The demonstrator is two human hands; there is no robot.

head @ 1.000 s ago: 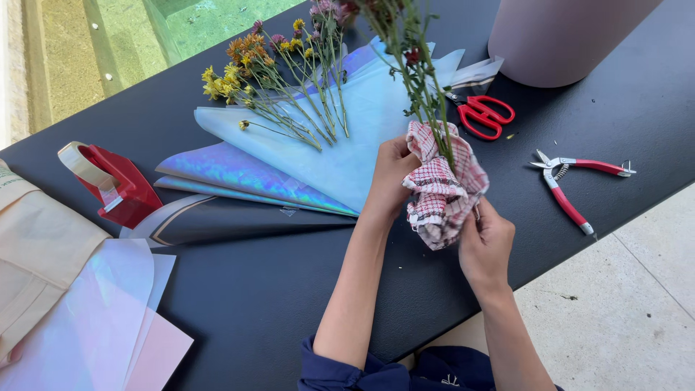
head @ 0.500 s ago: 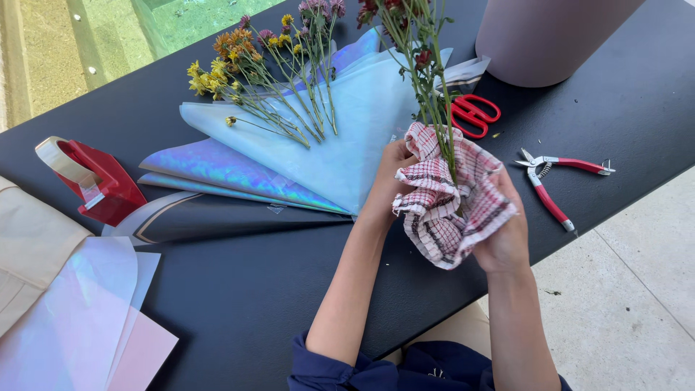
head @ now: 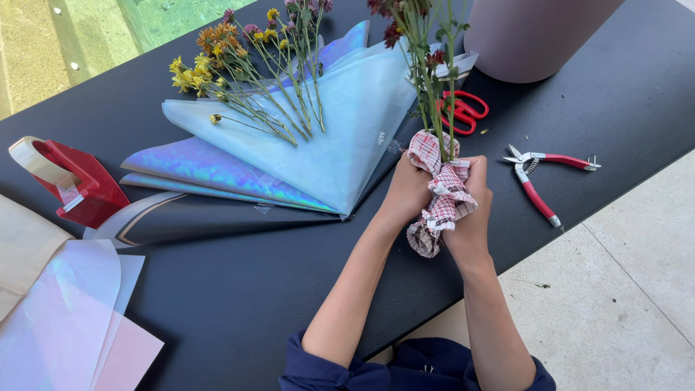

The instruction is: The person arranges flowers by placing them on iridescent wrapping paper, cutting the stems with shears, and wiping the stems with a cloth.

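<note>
Both hands are closing around a red-and-white checked cloth bunched about the base of a bunch of thin green stems, held upright over the near edge of a matte black table. The left hand is gripping the soft, crumpled fabric from the 9 o'clock side; the right hand is clasping it from 3 o'clock, with a loose tail of cloth hanging below the fingers. Dark red blooms are topping the stems at 12 o'clock.

Lying at 10 o'clock from the cloth are fanned sheets of glossy, iridescent wrapping paper, pale blue and folded to points, with loose flowers in yellow, orange and purple resting across them. Red-handled scissors are sitting just behind the stems, partly hidden by them. Slim red-gripped pruners are lying at 3 o'clock, well apart from the hands. A red tape dispenser is standing at far 9 o'clock, and a smooth pink cylinder at 1 o'clock.
</note>
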